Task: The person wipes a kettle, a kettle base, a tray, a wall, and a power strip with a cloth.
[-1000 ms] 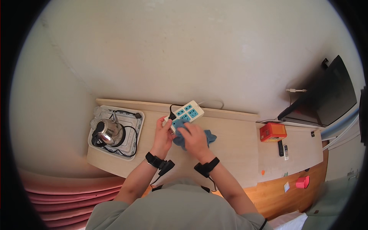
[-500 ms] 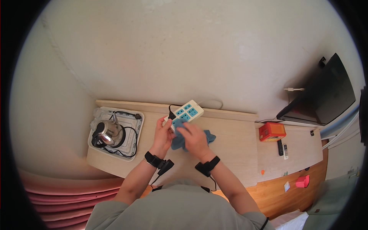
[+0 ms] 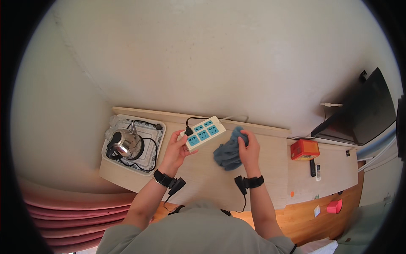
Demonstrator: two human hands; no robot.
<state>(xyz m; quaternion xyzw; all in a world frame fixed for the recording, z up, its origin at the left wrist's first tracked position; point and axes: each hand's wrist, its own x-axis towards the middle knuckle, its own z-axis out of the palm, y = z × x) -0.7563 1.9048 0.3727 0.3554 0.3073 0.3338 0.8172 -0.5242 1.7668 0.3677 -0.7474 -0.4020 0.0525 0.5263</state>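
Observation:
My left hand [image 3: 175, 149] grips the lower left end of a white power strip [image 3: 196, 146] with blue sockets, which is tilted up to the right. A black plug [image 3: 188, 131] sits in the strip near my left fingers, and its dark cord runs off along the strip's far side. To the right, my right hand [image 3: 250, 150] is closed on a bunched blue-grey cloth [image 3: 228, 151], which hangs apart from the strip over the wooden table [image 3: 203, 182].
On the left, a white patterned tray [image 3: 162, 139] holds a steel electric kettle [image 3: 124, 143] with a black cord. Over to the right are a red box [image 3: 304, 150], a black remote [image 3: 312, 167], a white remote [image 3: 318, 172] and a television [image 3: 359, 108]. A raised ledge [image 3: 262, 127] borders the wall.
My right hand has drawn the cloth off the strip and moved to the right, uncovering the lower sockets. My left hand still holds the strip, now slightly lower.

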